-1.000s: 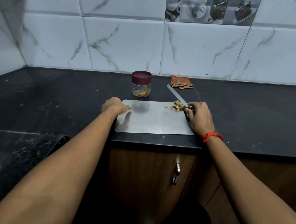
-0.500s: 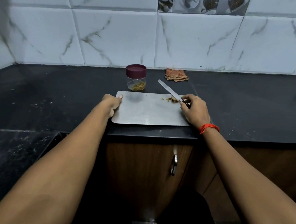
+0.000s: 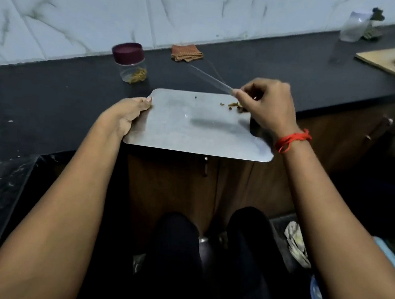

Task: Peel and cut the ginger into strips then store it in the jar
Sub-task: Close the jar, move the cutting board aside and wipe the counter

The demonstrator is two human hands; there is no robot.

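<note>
Steel board [image 3: 193, 127], left hand [image 3: 127, 113] gripping its left edge; right hand [image 3: 266, 105] holds the knife [image 3: 210, 79] over ginger scraps [image 3: 234, 105] at its far-right corner; lidded jar [image 3: 131, 62] of strips and folded cloth [image 3: 187, 52] behind it

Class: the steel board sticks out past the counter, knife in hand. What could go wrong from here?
The left hand grips just one edge of the steel board, which overhangs the counter; it could tilt and drop the ginger bits.
The right hand holds the knife right over those bits; an unsteady board might let the blade slip.
The jar is lidded, so any transfer would stall.
</note>
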